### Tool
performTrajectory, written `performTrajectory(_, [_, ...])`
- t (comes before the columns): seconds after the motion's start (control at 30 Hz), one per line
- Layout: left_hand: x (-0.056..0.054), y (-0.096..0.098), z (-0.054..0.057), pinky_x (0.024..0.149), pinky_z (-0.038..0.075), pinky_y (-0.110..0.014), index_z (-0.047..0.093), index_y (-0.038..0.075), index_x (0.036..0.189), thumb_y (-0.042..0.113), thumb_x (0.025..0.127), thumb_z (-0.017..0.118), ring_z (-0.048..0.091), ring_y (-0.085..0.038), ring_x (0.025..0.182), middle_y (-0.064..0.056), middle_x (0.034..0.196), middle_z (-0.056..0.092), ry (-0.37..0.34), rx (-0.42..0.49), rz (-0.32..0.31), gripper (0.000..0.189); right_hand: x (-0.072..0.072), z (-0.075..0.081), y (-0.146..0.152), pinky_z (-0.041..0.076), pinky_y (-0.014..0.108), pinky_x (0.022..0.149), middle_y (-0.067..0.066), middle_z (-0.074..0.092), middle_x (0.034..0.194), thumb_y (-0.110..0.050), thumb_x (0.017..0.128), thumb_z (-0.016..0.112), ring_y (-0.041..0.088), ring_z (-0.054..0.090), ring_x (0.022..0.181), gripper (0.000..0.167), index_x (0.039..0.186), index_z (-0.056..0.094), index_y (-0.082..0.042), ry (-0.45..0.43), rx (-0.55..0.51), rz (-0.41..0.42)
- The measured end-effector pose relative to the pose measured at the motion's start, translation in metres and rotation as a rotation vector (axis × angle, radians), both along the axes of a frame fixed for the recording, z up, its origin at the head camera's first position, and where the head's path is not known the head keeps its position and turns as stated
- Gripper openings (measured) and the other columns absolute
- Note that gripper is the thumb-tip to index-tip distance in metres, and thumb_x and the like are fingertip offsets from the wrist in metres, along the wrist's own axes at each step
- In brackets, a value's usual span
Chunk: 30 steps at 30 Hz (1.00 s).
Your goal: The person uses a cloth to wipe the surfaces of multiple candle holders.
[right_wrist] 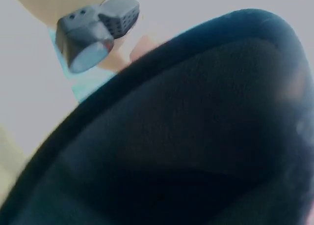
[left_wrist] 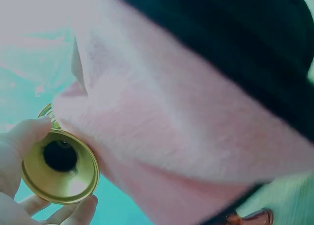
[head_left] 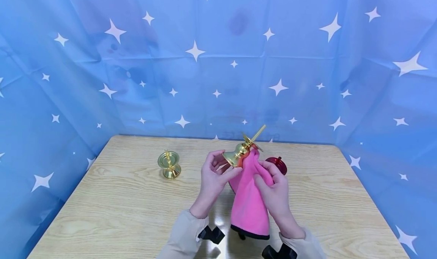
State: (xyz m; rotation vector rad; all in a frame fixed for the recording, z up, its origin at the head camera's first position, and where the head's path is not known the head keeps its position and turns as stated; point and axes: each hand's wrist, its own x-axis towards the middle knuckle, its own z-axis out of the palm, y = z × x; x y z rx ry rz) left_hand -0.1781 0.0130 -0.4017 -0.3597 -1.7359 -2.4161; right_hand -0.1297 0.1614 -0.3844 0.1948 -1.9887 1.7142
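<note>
The pink cloth hid part of the tilted gold stand at its narrow middle, and the tips of the right hand were lost in the folds. In the right wrist view the cloth's dark underside filled most of the picture, so that hand could not be made out there. The left wrist view showed the stand's hollow foot, its inside too dark to read, and a coppery foot cut off at the lower edge. Both pale sleeves ran out of the head view at the bottom.

There were three stands in all: the tilted one, an upright gold stand and a red stand. There were two hands, one cloth with a black hem, and a black device at each cuff.

The left hand had its fingers curled round the flared foot of the tilted stand, which was held up over the bench, its stem pointing up and to the right. The right hand's fingers pinched the cloth, whose top touched that stand. The upright one stood well apart on the left; the right hand and cloth partly blocked the red one. A blue curtain with white stars hung behind
</note>
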Motion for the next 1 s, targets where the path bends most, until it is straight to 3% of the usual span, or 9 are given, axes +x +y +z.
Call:
performTrajectory(0.17, [-0.001,-0.005,0.001,0.083,0.052,-0.034,0.047,-0.01,0.114,-0.014,0.067,0.074,0.06,-0.017,0.09,-0.018,0.104,0.06,0.026,-0.008,0.024,0.055,-0.005,0.004,-0.002,0.044,0.01,0.068,0.025,0.065,0.095,0.022,0.073,0.053,0.003,0.059,0.084,0.033,0.102,0.064,0.011,0.461,0.219,-0.035])
performTrajectory(0.23, [-0.001,-0.006,0.001,0.083,0.052,-0.034,0.048,-0.009,0.115,-0.014,0.067,0.073,0.061,-0.017,0.089,-0.018,0.102,0.06,0.038,-0.005,0.01,0.054,-0.009,0.006,-0.003,0.04,0.011,0.064,0.024,0.064,0.097,0.019,0.074,0.051,0.009,0.059,0.086,0.032,0.101,0.065,0.011,0.566,0.283,-0.008])
performTrajectory(0.33, [0.001,-0.007,0.003,0.083,0.052,-0.035,0.049,-0.009,0.115,-0.013,0.068,0.073,0.061,-0.018,0.09,-0.019,0.102,0.06,0.058,0.002,-0.018,0.053,-0.016,0.004,-0.005,0.04,0.015,0.061,0.023,0.063,0.097,0.013,0.076,0.051,0.019,0.059,0.088,0.028,0.098,0.067,0.01,0.658,0.359,0.022])
performTrajectory(0.47, [0.002,-0.008,0.002,0.084,0.051,-0.037,0.05,-0.008,0.116,-0.012,0.069,0.073,0.061,-0.017,0.09,-0.019,0.102,0.061,0.037,0.01,-0.032,0.053,-0.02,-0.002,-0.005,0.038,0.017,0.057,0.023,0.061,0.093,0.01,0.075,0.05,0.022,0.057,0.085,0.026,0.094,0.068,0.009,0.691,0.396,0.021])
performTrajectory(0.73, [0.004,-0.009,0.004,0.082,0.052,-0.033,0.05,-0.01,0.116,-0.008,0.071,0.073,0.063,-0.015,0.087,-0.02,0.1,0.064,-0.043,0.047,-0.019,0.05,-0.027,-0.014,0.003,0.033,0.015,0.05,0.023,0.062,0.089,0.016,0.068,0.05,0.021,0.054,0.075,0.029,0.089,0.069,0.009,0.665,0.391,0.011])
performTrajectory(0.83, [0.005,-0.01,0.006,0.081,0.051,-0.031,0.049,-0.012,0.116,-0.006,0.071,0.074,0.062,-0.014,0.087,-0.016,0.098,0.065,-0.038,0.063,-0.023,0.052,-0.028,-0.019,0.006,0.035,0.016,0.051,0.022,0.062,0.09,0.019,0.067,0.051,0.024,0.057,0.08,0.031,0.089,0.07,0.008,0.631,0.38,-0.009])
performTrajectory(0.93, [0.004,-0.011,0.007,0.082,0.051,-0.031,0.048,-0.012,0.116,-0.006,0.071,0.075,0.062,-0.014,0.087,-0.014,0.097,0.065,-0.035,0.062,-0.019,0.053,-0.027,-0.021,0.007,0.038,0.014,0.055,0.022,0.062,0.091,0.022,0.066,0.052,0.019,0.058,0.084,0.033,0.09,0.069,0.008,0.583,0.341,-0.025])
performTrajectory(1.0, [0.004,-0.012,0.007,0.083,0.051,-0.033,0.049,-0.012,0.117,-0.006,0.071,0.074,0.062,-0.015,0.087,-0.016,0.098,0.065,-0.029,0.048,-0.01,0.052,-0.02,-0.011,0.003,0.041,0.013,0.06,0.024,0.061,0.089,0.023,0.067,0.051,0.016,0.058,0.087,0.031,0.089,0.068,0.011,0.577,0.306,-0.028])
